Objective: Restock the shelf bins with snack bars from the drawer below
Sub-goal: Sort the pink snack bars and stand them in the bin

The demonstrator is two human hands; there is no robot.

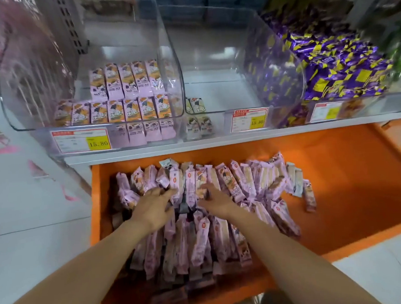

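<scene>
**Both hands on the bars in the open drawer**

The orange drawer [339, 177] stands pulled out below the white shelf [241, 137]. A heap of pink-wrapped snack bars [201, 242] fills its left half. On the shelf stand three clear bins. The left bin [120, 38] holds two neat rows of the same bars [129, 95]. The middle bin [215, 79] has only a few bars [195, 106] in its near left corner. The right bin [271, 59] is heaped with purple and yellow sweets [343, 68]. The left hand [154, 208] and right hand [216, 199] lie side by side on the far part of the heap. Their fingers are stretched out and touch the bars, gripping none.
</scene>
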